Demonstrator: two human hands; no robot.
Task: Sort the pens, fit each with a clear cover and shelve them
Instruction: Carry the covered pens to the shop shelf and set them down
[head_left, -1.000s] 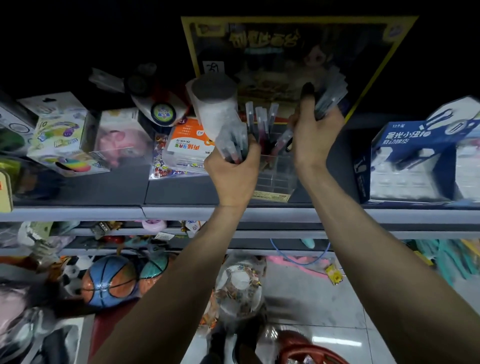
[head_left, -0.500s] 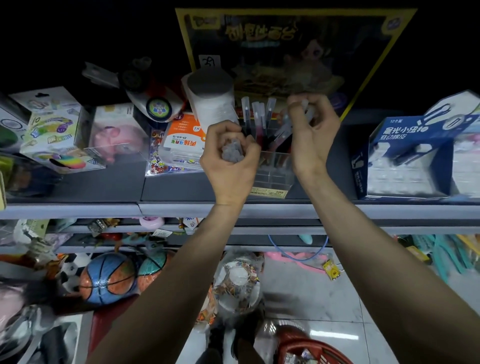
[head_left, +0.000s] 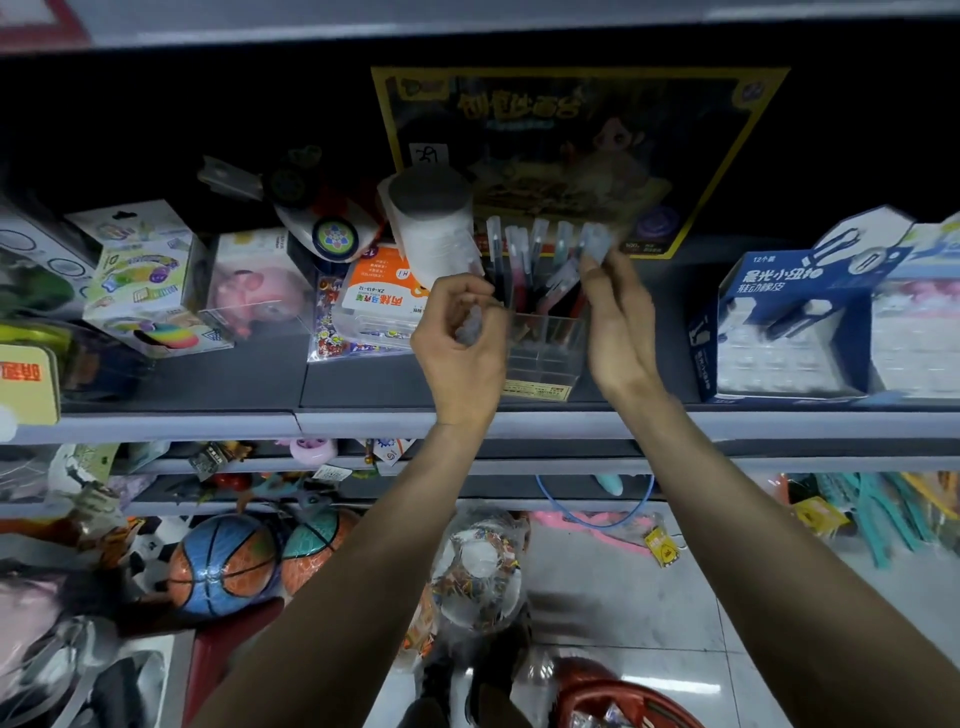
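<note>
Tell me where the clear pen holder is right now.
In the head view the clear pen holder stands on the shelf between the left hand and right hand, with the orange-labelled pack on its left and the blue box farther right.

pens stand in a holder on the shelf, roll behind-left.

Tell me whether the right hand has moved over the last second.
Yes. Against the clear pen holder, which sits at the same spot in view, the right hand has come down toward it.
</note>
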